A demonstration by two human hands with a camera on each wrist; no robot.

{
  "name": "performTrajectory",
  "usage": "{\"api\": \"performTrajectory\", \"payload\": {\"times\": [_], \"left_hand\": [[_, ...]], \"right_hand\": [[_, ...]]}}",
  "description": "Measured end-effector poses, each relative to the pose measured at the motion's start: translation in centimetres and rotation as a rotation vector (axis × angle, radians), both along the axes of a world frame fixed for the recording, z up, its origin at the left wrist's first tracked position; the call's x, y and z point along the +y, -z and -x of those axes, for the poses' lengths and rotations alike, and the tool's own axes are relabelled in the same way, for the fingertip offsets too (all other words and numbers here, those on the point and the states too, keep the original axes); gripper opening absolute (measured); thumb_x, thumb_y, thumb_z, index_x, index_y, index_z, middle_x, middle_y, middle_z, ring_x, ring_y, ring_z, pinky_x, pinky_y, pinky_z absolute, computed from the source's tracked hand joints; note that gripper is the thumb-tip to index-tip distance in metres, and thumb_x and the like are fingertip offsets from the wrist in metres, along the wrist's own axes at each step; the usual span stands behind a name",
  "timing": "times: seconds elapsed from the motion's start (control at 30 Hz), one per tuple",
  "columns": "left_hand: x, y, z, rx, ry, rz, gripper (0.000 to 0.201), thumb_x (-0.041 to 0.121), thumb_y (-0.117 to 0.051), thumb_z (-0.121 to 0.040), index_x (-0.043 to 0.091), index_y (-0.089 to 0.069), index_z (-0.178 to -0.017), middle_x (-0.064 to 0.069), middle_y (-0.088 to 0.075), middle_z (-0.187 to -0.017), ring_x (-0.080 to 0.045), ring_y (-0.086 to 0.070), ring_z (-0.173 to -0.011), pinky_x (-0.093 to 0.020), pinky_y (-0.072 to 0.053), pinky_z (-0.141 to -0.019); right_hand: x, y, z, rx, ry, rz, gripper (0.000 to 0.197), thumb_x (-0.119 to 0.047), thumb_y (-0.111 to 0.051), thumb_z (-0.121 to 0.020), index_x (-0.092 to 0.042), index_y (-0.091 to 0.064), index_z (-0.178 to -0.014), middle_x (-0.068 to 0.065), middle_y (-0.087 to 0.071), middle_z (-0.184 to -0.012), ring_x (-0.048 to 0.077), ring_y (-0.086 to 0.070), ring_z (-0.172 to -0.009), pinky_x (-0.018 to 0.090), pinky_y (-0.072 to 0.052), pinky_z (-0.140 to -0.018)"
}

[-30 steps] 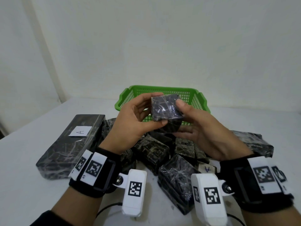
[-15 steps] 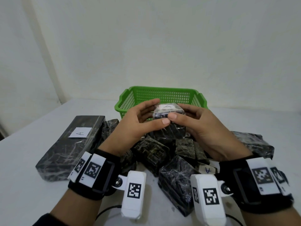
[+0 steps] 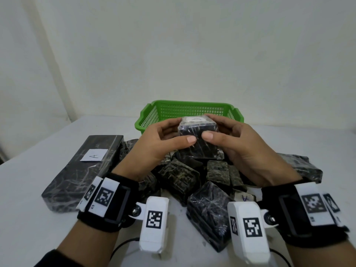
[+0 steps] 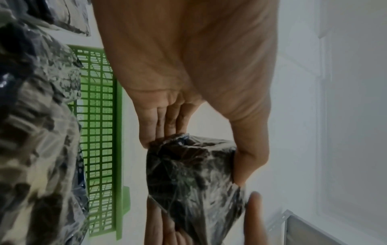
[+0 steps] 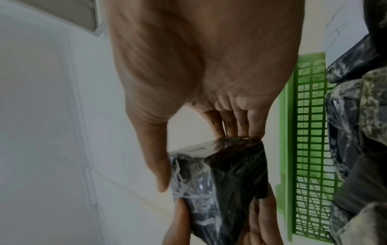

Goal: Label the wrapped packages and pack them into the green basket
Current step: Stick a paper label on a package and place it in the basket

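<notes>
**Two-handed hold of a labelled package before the basket**

At frame centre, the left hand [image 3: 159, 139] and right hand [image 3: 242, 143] grip a small wrapped package [image 3: 198, 132] between curled fingers and thumbs; its white label [image 3: 195, 119], marked "A", faces up. The green basket [image 3: 189, 112] stands just behind it. Below lies a pile of wrapped packages [image 3: 192, 176]; at left, a long package [image 3: 82, 170] bears its own "A" label, all on the white table [image 3: 28, 218]

Black wristbands [image 3: 109, 205] with white coded tags; white camera pods [image 3: 154, 224], perhaps cabled
</notes>
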State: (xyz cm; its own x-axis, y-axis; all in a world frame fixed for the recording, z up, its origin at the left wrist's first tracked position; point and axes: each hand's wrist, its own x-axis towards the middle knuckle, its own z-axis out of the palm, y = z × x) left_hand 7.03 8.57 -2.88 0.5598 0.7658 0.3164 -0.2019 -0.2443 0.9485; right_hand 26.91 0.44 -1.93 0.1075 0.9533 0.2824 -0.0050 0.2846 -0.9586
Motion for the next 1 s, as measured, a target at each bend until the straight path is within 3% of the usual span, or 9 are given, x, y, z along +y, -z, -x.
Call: {"api": "performTrajectory", "payload": {"times": [0.1, 0.3, 0.47, 0.6, 0.67, 0.77, 0.83, 0.93, 1.0], "left_hand": [[-0.1, 0.0, 0.0, 0.011, 0.028, 0.018, 0.079, 0.028, -0.082, -0.068, 0.005, -0.057, -0.139, -0.010, -0.070, -0.131, -0.026, -0.063, -0.127, -0.048, -0.042, -0.115], [-0.4, -0.3, 0.1, -0.050, 0.008, 0.024, 0.061, 0.029, -0.076, -0.080, -0.001, -0.063, -0.131, -0.018, -0.070, -0.129, -0.036, -0.065, -0.123, -0.057, -0.044, -0.112], [-0.1, -0.3, -0.1, -0.048, -0.013, 0.016, 0.074, 0.029, -0.082, -0.071, 0.000, -0.060, -0.136, -0.017, -0.069, -0.131, -0.034, -0.063, -0.126, -0.056, -0.043, -0.114], [0.3, -0.2, 0.1, -0.029, -0.032, -0.050, 0.084, 0.023, -0.088, -0.061, 0.010, -0.057, -0.138, -0.004, -0.069, -0.133, -0.020, -0.064, -0.126, -0.043, -0.048, -0.112], [0.3, 0.0, 0.1, -0.005, -0.004, -0.089, 0.087, 0.016, -0.090, -0.061, 0.011, -0.053, -0.140, -0.002, -0.066, -0.137, -0.017, -0.061, -0.131, -0.042, -0.046, -0.114], [0.4, 0.3, 0.0, 0.008, 0.048, -0.087, 0.091, 0.009, -0.090, -0.061, 0.010, -0.050, -0.143, -0.002, -0.063, -0.141, -0.016, -0.056, -0.136, -0.044, -0.043, -0.116], [0.3, 0.2, -0.1, 0.011, 0.079, -0.058, 0.086, 0.012, -0.087, -0.065, 0.013, -0.050, -0.143, 0.001, -0.063, -0.141, -0.015, -0.056, -0.135, -0.040, -0.047, -0.112], [-0.1, -0.1, -0.5, -0.019, 0.080, 0.062, 0.060, 0.021, -0.077, -0.081, 0.009, -0.057, -0.136, -0.003, -0.070, -0.131, -0.017, -0.066, -0.122, -0.028, -0.055, -0.097], [0.1, 0.0, -0.7, -0.011, 0.023, 0.109, 0.052, 0.021, -0.074, -0.082, 0.004, -0.063, -0.129, -0.006, -0.074, -0.123, -0.018, -0.070, -0.114, -0.030, -0.057, -0.095]], "right_hand": [[0.1, 0.0, 0.0, -0.008, 0.019, -0.014, 0.073, -0.016, -0.089, -0.065, -0.013, -0.065, -0.134, 0.004, -0.076, -0.126, 0.017, -0.069, -0.122, 0.037, -0.052, -0.110], [0.3, 0.2, 0.4, -0.042, 0.011, -0.018, 0.094, -0.025, -0.094, -0.056, -0.012, -0.058, -0.142, 0.002, -0.072, -0.133, 0.015, -0.067, -0.126, 0.040, -0.050, -0.112], [0.0, 0.0, 0.3, -0.009, -0.014, -0.002, 0.086, -0.016, -0.090, -0.064, -0.010, -0.056, -0.144, 0.003, -0.071, -0.135, 0.015, -0.067, -0.126, 0.038, -0.051, -0.111], [-0.5, -0.6, 0.6, 0.058, -0.089, 0.113, 0.044, -0.039, -0.075, -0.087, -0.017, -0.071, -0.126, 0.007, -0.076, -0.125, 0.020, -0.072, -0.115, 0.031, -0.058, -0.096], [-0.5, -0.7, 0.6, 0.100, -0.063, 0.171, 0.041, -0.044, -0.067, -0.085, -0.018, -0.076, -0.115, 0.013, -0.077, -0.118, 0.023, -0.074, -0.102, 0.034, -0.063, -0.087], [-0.2, -0.4, 0.5, 0.119, -0.040, 0.184, 0.041, -0.033, -0.071, -0.082, -0.006, -0.076, -0.111, 0.014, -0.079, -0.109, 0.021, -0.076, -0.091, 0.030, -0.064, -0.074], [-0.1, -0.3, 0.3, 0.131, -0.017, 0.170, 0.045, -0.028, -0.076, -0.076, -0.003, -0.073, -0.113, 0.012, -0.080, -0.107, 0.021, -0.076, -0.088, 0.029, -0.062, -0.073], [0.3, 0.0, 0.1, 0.132, 0.027, 0.161, 0.074, -0.026, -0.083, -0.065, -0.002, -0.063, -0.132, 0.010, -0.080, -0.111, 0.023, -0.077, -0.093, 0.033, -0.061, -0.082], [0.5, 0.1, 0.2, 0.126, 0.045, 0.160, 0.082, -0.027, -0.085, -0.061, -0.003, -0.059, -0.136, 0.010, -0.080, -0.111, 0.023, -0.078, -0.094, 0.033, -0.061, -0.081]]}}
